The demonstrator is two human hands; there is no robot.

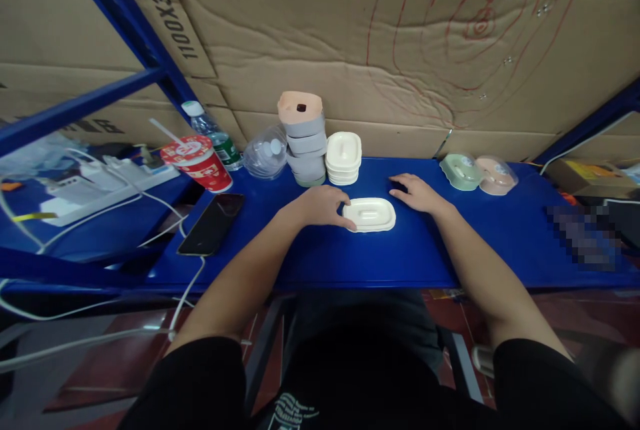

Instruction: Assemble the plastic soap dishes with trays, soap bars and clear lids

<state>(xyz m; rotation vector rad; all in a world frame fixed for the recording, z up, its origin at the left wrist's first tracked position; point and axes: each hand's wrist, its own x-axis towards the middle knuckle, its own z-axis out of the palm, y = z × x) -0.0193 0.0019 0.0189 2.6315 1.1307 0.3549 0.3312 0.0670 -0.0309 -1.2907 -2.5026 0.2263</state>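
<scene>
A cream rounded-rectangular lid (369, 215) with a raised bar in its middle lies flat on the blue table in front of me. My left hand (324, 206) grips its left end, thumb at the near edge and fingers at the far edge. To the right of the lid, apart from it, my right hand (414, 192) rests on the tabletop with its fingers stretched out and nothing in it. Behind the lid stands a stack of similar cream pieces (343, 158). Beside that rises a taller stack of grey containers (306, 145), topped by a peach one (299, 107).
Green (463, 171) and peach (495, 175) containers with clear covers sit at the back right. A red cup (203, 167) with a straw, a bottle (220, 140), clear plastic covers (264, 155) and a phone (212, 223) are on the left. Cables and a power strip (100, 193) lie farther left.
</scene>
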